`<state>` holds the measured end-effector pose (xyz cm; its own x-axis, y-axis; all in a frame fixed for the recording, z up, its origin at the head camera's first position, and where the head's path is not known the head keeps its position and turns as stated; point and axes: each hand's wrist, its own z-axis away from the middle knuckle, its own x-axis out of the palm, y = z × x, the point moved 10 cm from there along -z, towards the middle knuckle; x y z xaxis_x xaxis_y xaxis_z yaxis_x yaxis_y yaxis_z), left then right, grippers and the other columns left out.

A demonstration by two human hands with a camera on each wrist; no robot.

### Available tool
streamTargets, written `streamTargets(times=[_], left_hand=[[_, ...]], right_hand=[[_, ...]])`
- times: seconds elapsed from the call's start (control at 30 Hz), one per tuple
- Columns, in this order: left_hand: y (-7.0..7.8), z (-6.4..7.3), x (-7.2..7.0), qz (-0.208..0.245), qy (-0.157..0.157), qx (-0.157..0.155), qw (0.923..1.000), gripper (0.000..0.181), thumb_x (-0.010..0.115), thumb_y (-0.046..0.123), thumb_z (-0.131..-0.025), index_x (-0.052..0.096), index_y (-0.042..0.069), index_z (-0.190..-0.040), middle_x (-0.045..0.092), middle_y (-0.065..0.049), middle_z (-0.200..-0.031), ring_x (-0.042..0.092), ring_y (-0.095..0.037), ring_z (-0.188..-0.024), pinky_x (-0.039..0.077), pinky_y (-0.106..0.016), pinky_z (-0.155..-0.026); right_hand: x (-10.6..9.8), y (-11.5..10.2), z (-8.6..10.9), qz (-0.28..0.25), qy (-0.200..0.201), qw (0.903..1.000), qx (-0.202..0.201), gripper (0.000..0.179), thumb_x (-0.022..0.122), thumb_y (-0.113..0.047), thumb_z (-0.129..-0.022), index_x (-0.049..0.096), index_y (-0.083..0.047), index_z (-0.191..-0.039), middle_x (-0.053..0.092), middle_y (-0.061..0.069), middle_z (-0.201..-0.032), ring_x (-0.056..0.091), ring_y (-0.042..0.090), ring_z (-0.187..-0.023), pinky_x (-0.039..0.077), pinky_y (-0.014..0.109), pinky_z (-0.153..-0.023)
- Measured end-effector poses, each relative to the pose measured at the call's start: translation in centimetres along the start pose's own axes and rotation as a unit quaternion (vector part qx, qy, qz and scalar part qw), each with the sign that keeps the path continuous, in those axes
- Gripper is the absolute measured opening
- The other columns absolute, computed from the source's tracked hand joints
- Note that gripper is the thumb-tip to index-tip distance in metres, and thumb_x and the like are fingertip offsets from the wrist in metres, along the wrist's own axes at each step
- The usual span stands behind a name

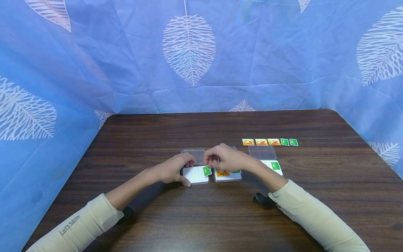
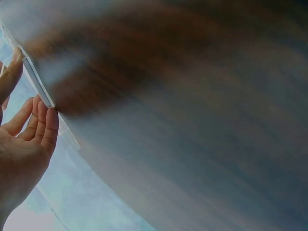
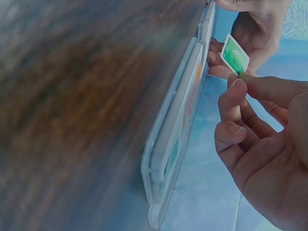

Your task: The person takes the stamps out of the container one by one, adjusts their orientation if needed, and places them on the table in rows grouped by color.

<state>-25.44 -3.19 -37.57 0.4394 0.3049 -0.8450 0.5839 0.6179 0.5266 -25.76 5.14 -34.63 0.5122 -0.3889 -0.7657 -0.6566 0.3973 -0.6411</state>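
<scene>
Green stamp point(image 1: 206, 170): held over the left box point(image 1: 192, 175)'s right end
Right hand point(image 1: 226, 158): thumb and finger pinching the stamp
Left hand point(image 1: 174, 168): gripping the box, thumb near, fingers far
Stamp row point(image 1: 261, 141): on the table point(image 1: 189, 217), far right

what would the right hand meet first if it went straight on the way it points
Probably the left hand, which lies beyond the green stamp that the right hand pinches; depth is unclear, so the white card below could come first.
</scene>
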Motion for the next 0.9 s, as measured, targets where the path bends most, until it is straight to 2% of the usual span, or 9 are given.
streamTargets(times=[0.2, 0.53, 0.9], left_hand=[[0.1, 0.1, -0.1, -0.004, -0.001, -0.001, 1.0, 0.066, 0.085, 0.021, -0.07, 0.052, 0.002, -0.124, 0.054, -0.003, -0.104, 0.05, -0.015, -0.094, 0.045, -0.032, -0.083], [0.1, 0.2, -0.2, 0.003, 0.001, 0.003, 1.0, 0.063, 0.084, 0.021, -0.07, 0.055, 0.002, -0.123, 0.053, -0.002, -0.105, 0.05, -0.015, -0.094, 0.045, -0.031, -0.084], [0.4, 0.3, 0.0, 0.002, 0.001, 0.01, 1.0, 0.058, 0.084, 0.02, -0.07, 0.058, 0.003, -0.119, 0.053, -0.003, -0.107, 0.051, -0.017, -0.096, 0.045, -0.032, -0.085]], right_hand=[[-0.8, -0.1, 0.4, -0.004, 0.008, 1.0, -0.001, 0.013, 0.055, -0.004, -0.094, 0.064, -0.012, -0.091, 0.062, 0.001, -0.081, 0.054, 0.01, -0.069, 0.049, 0.028, -0.064], [-3.3, -0.1, 1.6, -0.011, 0.044, 0.9989, 0.015, 0.013, 0.057, -0.003, -0.092, 0.065, -0.012, -0.092, 0.061, 0.001, -0.077, 0.05, 0.013, -0.064, 0.047, 0.031, -0.06], [-4.9, 0.7, 2.8, -0.006, 0.071, 0.997, 0.03, 0.014, 0.057, -0.003, -0.092, 0.066, -0.013, -0.093, 0.064, -0.001, -0.083, 0.053, 0.014, -0.068, 0.048, 0.031, -0.062]])
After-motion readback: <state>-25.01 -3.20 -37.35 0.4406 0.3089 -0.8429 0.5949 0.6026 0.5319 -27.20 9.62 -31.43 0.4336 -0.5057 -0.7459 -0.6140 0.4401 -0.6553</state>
